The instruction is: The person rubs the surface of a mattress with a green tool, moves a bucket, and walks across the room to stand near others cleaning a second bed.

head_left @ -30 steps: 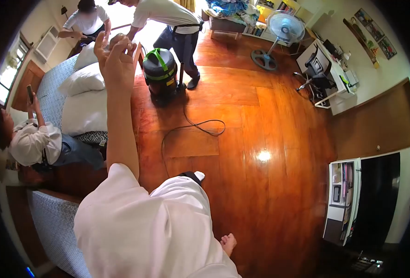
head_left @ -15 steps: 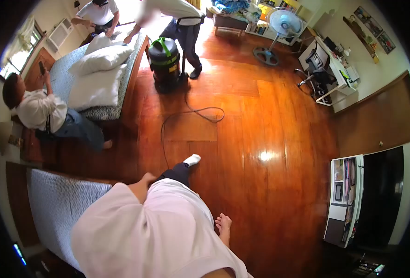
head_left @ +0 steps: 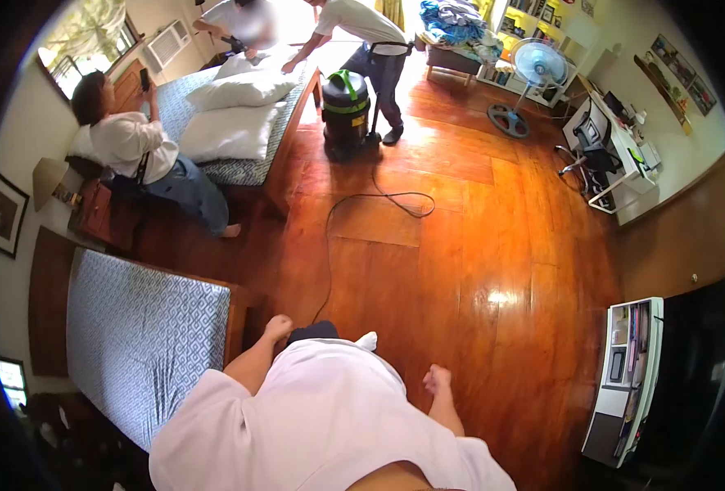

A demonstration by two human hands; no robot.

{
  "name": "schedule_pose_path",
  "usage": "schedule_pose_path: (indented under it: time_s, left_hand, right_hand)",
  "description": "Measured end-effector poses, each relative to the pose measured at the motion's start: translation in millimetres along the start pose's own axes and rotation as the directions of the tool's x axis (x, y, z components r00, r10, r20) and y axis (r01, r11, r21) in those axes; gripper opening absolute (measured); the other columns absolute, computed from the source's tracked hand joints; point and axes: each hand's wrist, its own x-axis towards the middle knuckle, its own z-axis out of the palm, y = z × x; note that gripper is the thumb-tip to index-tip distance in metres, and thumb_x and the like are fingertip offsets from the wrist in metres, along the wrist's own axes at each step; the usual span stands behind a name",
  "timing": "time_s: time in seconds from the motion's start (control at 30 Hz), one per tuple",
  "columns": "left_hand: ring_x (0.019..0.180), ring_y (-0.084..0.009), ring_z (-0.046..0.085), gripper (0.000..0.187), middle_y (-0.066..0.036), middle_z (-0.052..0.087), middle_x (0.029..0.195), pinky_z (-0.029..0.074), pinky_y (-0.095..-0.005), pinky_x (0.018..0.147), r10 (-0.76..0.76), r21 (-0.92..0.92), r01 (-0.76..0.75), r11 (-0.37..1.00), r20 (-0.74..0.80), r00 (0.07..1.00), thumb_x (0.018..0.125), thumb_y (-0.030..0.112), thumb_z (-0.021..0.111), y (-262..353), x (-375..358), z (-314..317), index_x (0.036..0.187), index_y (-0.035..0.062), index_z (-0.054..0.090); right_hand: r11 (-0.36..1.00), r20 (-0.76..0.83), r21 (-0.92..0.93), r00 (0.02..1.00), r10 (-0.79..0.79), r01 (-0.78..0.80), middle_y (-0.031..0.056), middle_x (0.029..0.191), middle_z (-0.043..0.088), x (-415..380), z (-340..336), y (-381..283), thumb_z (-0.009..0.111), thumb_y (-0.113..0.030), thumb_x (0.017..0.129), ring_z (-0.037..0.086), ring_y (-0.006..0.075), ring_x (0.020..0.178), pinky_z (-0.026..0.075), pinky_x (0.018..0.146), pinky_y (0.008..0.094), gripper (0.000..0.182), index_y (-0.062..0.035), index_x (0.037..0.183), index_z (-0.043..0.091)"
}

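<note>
My left hand (head_left: 279,327) hangs beside my left hip, its fingers curled in with nothing visible in them. It is nearest the corner of the bed with the blue-and-white patterned mattress (head_left: 153,315), apart from it. Over the wooden floor on the other side, my right hand (head_left: 437,377) is loosely closed and holds nothing that I can see. A thin dark cord (head_left: 329,237) loops across the floor from a black drum vacuum cleaner (head_left: 346,119) with a green handle and runs out of sight near my left hand.
A person with a phone (head_left: 125,135) sits by the far bed, where pillows (head_left: 235,131) lie. Two people, one in dark trousers (head_left: 385,86), work across it. A standing fan (head_left: 540,65), desk chair (head_left: 589,135), white desk (head_left: 624,155) and white shelf (head_left: 624,376) line the right.
My view has shifted, so the room appears lower and further right. My left hand shows more fully; my right hand has risen beside my body. The person by the bed still holds the phone.
</note>
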Motion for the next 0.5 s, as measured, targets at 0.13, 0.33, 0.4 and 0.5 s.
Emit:
schedule_pose_path:
  time_s: [0.13,0.33,0.4,0.5]
  left_hand:
    - [0.09,-0.0303,0.073,0.032,-0.018,0.075,0.1,0.056,-0.042,0.083,0.138,-0.02,-0.141,0.99,-0.125,0.983,0.088,0.03,0.058,80.8,-8.6,25.2,0.097,0.0045,0.075]
    - [0.088,-0.0236,0.073,0.029,-0.014,0.076,0.103,0.057,-0.0372,0.082,0.173,-0.256,-0.193,0.947,-0.098,0.98,0.094,0.023,0.061,96.3,-65.7,32.9,0.114,0.0042,0.072]
    - [0.081,-0.0181,0.07,0.026,-0.01,0.074,0.094,0.057,-0.0327,0.074,0.089,-0.401,-0.136,0.906,-0.133,0.987,0.095,0.02,0.062,72.1,-102.0,45.4,0.115,0.0046,0.071]
    - [0.072,-0.0142,0.064,0.017,-0.005,0.068,0.083,0.051,-0.0283,0.061,-0.061,-0.768,-0.083,0.635,-0.157,0.986,0.097,0.014,0.06,-17.6,-163.5,84.1,0.105,0.0044,0.071]
  right_hand:
    - [0.969,-0.057,0.101,0.974,-0.22,0.225,0.0031,0.069,0.062,12.6,8.4,-55.9,0.062,-0.027,0.096,0.06,0.0169,0.052,0.042,0.041,0.0341,0.015,-0.0122,0.093,0.063]
    - [0.906,-0.031,0.008,0.906,-0.422,0.422,0.003,0.072,0.062,-39.0,14.7,-40.0,0.065,-0.021,0.097,0.059,0.0111,0.054,0.042,0.042,0.0258,0.015,-0.007,0.094,0.062]
    - [0.914,-0.05,-0.039,0.913,-0.406,0.404,0.0041,0.071,0.063,-52.7,12.3,-2.3,0.065,-0.019,0.097,0.061,0.0132,0.053,0.044,0.043,0.027,0.014,-0.0065,0.091,0.063]
    - [0.878,0.104,-0.203,0.902,-0.42,0.432,0.0085,0.07,0.068,-49.0,-9.5,101.0,0.066,-0.012,0.094,0.065,0.0199,0.053,0.049,0.045,0.0346,0.015,-0.0039,0.081,0.066]
